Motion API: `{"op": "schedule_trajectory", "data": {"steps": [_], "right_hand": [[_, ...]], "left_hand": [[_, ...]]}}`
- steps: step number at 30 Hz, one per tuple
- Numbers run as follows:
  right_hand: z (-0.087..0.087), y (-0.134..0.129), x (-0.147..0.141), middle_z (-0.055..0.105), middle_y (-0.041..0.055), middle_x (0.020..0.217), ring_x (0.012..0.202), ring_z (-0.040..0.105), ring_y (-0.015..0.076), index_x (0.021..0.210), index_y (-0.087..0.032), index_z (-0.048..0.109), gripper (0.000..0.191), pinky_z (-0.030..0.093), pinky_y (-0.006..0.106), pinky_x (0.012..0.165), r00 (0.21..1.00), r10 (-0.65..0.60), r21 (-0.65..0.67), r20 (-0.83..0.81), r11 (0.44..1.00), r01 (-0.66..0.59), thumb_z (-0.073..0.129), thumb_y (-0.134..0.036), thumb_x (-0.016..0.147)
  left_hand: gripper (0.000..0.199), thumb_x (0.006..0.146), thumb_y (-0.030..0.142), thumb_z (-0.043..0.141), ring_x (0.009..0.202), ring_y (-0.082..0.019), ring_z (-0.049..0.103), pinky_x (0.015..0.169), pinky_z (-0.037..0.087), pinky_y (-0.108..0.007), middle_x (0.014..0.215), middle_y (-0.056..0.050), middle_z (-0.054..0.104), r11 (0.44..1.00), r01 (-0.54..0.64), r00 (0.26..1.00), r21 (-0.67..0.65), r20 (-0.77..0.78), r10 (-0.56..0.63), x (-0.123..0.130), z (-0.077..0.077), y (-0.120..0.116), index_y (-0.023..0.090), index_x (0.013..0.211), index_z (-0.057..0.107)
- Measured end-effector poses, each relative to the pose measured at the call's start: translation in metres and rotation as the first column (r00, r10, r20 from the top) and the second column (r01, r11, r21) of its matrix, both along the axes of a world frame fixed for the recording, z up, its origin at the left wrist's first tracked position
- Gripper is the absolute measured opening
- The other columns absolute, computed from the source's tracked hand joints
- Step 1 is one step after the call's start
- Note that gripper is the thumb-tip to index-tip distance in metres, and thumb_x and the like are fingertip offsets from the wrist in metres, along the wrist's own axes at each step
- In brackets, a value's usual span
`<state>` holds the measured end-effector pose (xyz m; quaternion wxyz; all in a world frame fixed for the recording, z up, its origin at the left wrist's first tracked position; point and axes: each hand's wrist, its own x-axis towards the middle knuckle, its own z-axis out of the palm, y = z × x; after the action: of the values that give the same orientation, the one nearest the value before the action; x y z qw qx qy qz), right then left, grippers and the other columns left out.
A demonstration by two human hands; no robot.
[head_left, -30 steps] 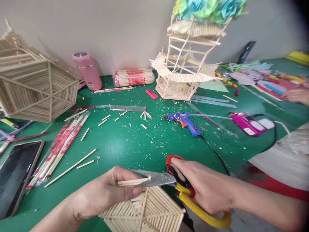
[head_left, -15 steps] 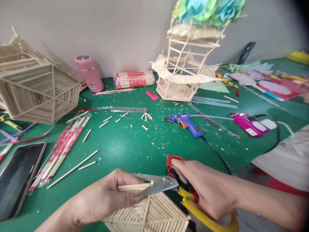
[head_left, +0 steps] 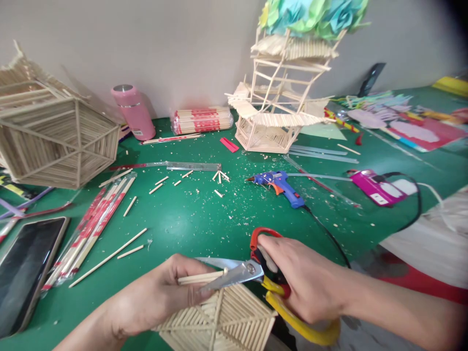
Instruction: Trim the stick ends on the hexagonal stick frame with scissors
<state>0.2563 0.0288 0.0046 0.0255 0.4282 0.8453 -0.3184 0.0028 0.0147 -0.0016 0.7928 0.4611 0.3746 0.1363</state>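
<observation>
A blue glue gun lies on the green table beyond the right hand, its black cable trailing toward the right forearm, the nearest obstacle on that side. Farther right sits a magenta power strip, and a tall stick model stands behind the gun. Along the back are a packed chopstick bundle and a pink flask; to the left, a large stick structure, wrapped chopsticks and a phone crowd the side, with one long loose stick near the left hand. That hand comes in from the lower left, thumb and fingers pinched narrow around short sticks, whose ends point right, just above a hexagonal stick panel at the bottom of the view. The right hand reaches in from the right, closed around the handles of the scissors, some of its fingers hidden; the blades stand parted around the sticks, though whether metal touches wood I cannot tell. Crumb-strewn green surface stretches between the hands and the gun, the wall bounds the back, and the near table edge passes behind the right forearm, with pale fabric beyond it
</observation>
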Motion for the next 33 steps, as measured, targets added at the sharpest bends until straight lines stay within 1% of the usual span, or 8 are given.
{"op": "schedule_trajectory", "data": {"steps": [5,8,11,14,20,23,28,33], "right_hand": [[0.004,0.003,-0.002,0.049,0.0014,0.071,0.059,0.044,0.0171,0.079,-0.023,0.032,0.030,0.031,0.030,0.052,1.000,0.028,-0.023,0.013,0.999,-0.028,0.051,-0.016,0.058],[0.009,0.008,-0.003,0.052,0.0024,0.073,0.061,0.048,0.0182,0.082,-0.023,0.034,0.027,0.033,0.030,0.052,0.997,0.053,-0.084,0.047,0.995,-0.049,0.051,-0.017,0.062],[0.014,0.011,-0.005,0.057,0.0066,0.081,0.070,0.055,0.0217,0.090,-0.021,0.039,0.029,0.036,0.030,0.055,0.996,0.045,-0.142,0.076,0.989,-0.033,0.052,-0.017,0.064],[0.016,0.013,-0.007,0.059,0.0089,0.086,0.075,0.057,0.0235,0.095,-0.019,0.042,0.032,0.039,0.031,0.059,0.995,0.029,-0.190,0.095,0.982,-0.011,0.053,-0.018,0.066],[0.017,0.014,-0.010,0.057,0.0051,0.080,0.067,0.054,0.0197,0.095,-0.020,0.044,0.030,0.038,0.029,0.056,0.995,0.012,-0.207,0.096,0.978,0.009,0.054,-0.019,0.067],[0.018,0.015,-0.011,0.057,0.0046,0.079,0.066,0.053,0.0190,0.094,-0.020,0.044,0.029,0.037,0.029,0.055,0.995,0.010,-0.208,0.097,0.978,0.010,0.055,-0.020,0.067],[0.019,0.015,-0.010,0.057,0.0046,0.078,0.065,0.054,0.0193,0.091,-0.020,0.041,0.028,0.038,0.029,0.054,0.992,0.032,-0.200,0.121,0.980,-0.007,0.057,-0.025,0.068],[0.017,0.013,-0.009,0.057,0.0082,0.082,0.072,0.055,0.0228,0.092,-0.019,0.039,0.028,0.040,0.033,0.060,0.994,0.067,-0.108,0.085,0.992,-0.057,0.052,-0.022,0.068]], "left_hand": [[0.028,0.077,0.042,0.063,0.060,-0.011,0.032,0.056,0.027,-0.023,0.062,0.003,0.045,0.999,-0.035,0.999,-0.006,-0.023,0.035,-0.001,-0.006,0.000,0.014,0.072,0.069],[0.027,0.075,0.040,0.066,0.060,-0.011,0.041,0.057,0.033,-0.022,0.066,0.001,0.056,0.997,-0.053,0.999,-0.054,-0.002,0.053,-0.004,-0.007,0.004,0.014,0.078,0.071],[0.032,0.073,0.039,0.068,0.069,-0.015,0.053,0.065,0.041,-0.026,0.079,-0.005,0.066,0.999,-0.011,0.999,-0.051,0.049,0.014,-0.008,-0.005,0.008,0.013,0.090,0.072],[0.037,0.073,0.038,0.068,0.082,-0.022,0.059,0.073,0.045,-0.031,0.093,-0.008,0.070,0.999,0.029,0.999,-0.017,0.046,-0.028,-0.008,-0.001,0.013,0.012,0.098,0.071],[0.033,0.070,0.036,0.070,0.092,-0.026,0.059,0.079,0.046,-0.034,0.094,-0.005,0.072,0.998,0.067,0.997,0.015,-0.035,-0.067,0.002,0.003,0.020,0.016,0.095,0.073],[0.024,0.070,0.035,0.070,0.086,-0.023,0.060,0.076,0.046,-0.032,0.090,-0.004,0.072,0.999,0.046,0.998,-0.002,-0.033,-0.046,0.006,0.002,0.020,0.017,0.086,0.075],[0.016,0.069,0.029,0.070,0.060,-0.013,0.051,0.059,0.040,-0.025,0.072,-0.002,0.070,0.998,-0.011,1.000,-0.055,-0.018,0.010,0.008,-0.004,0.014,0.015,0.074,0.076],[0.016,0.069,0.029,0.070,0.057,-0.011,0.041,0.055,0.032,-0.023,0.064,0.001,0.063,1.000,-0.003,1.000,-0.020,0.002,0.003,0.008,-0.002,0.014,0.013,0.066,0.074]]}}
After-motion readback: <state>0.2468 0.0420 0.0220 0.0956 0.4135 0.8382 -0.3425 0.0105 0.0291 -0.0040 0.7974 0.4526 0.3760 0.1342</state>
